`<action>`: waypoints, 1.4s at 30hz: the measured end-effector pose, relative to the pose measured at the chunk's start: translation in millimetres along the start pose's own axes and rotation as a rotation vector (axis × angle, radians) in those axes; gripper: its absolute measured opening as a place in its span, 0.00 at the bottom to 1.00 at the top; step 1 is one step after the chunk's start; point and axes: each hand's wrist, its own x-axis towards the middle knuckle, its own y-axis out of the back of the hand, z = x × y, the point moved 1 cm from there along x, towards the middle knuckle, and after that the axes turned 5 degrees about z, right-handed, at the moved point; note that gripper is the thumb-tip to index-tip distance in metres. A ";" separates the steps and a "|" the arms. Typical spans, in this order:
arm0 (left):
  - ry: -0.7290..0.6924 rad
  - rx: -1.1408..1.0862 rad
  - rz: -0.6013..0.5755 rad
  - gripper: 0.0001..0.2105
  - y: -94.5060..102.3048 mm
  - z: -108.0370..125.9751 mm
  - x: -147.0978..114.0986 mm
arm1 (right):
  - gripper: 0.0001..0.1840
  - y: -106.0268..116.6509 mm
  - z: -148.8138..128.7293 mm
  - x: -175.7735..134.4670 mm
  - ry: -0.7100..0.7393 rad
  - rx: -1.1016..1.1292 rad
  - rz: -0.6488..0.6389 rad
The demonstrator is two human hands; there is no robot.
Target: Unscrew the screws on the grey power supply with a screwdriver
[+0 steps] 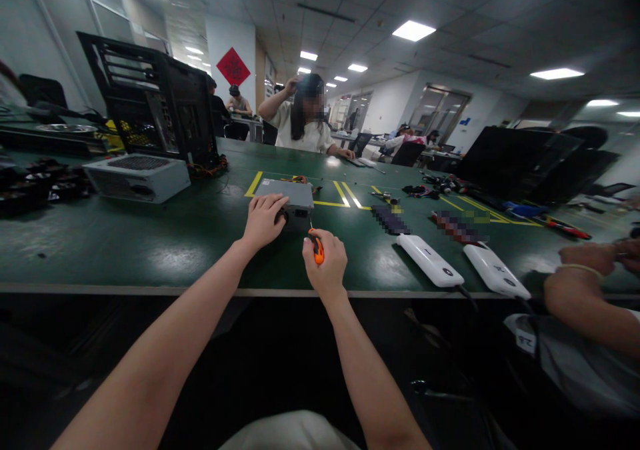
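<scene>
A grey computer power supply (290,191) lies on the green tabletop, its socket side facing me. My left hand (264,222) grips its near left corner, fingers over the top and thumb down by the front face. In my right hand (327,260) is a screwdriver (319,250) with an orange and black handle, the fingers wrapped round it. Its thin shaft points up at the lower right corner of the power supply's near face. Whether the tip touches a screw is too small to tell.
A second power supply (143,178) and an open black computer case (155,103) stand left. Two white power banks (431,261) lie right of my hand. Yellow tape (327,203) marks the table (165,257). One person sits opposite; another person's hand (587,260) is at far right.
</scene>
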 end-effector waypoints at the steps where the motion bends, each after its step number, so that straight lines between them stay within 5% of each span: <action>1: 0.005 0.000 -0.005 0.21 0.1 0.1 0.1 | 0.11 -0.4 0.8 -0.5 -0.028 0.020 0.007; 8: 0.010 0.009 0.000 0.20 0.8 1.9 -0.2 | 0.06 -2.4 1.6 -0.1 0.078 -0.039 0.007; 16: 0.039 -0.025 0.039 0.17 -0.9 3.2 -0.8 | 0.10 -2.8 1.4 -1.6 -0.056 0.033 0.015; 22: 0.052 -0.039 0.028 0.18 -0.7 3.9 -1.5 | 0.06 -2.3 1.6 -0.8 0.083 -0.023 -0.009; 30: 0.042 -0.049 0.013 0.19 -0.7 3.3 -1.6 | 0.10 -0.7 3.0 -1.5 -0.039 0.038 0.019; 37: 0.027 -0.031 0.024 0.18 -0.6 3.2 -2.0 | 0.04 0.6 2.2 -0.4 0.091 -0.032 -0.003; 42: 0.030 -0.019 0.017 0.19 -0.5 3.1 -1.9 | 0.10 1.1 2.1 -0.5 0.032 0.002 0.002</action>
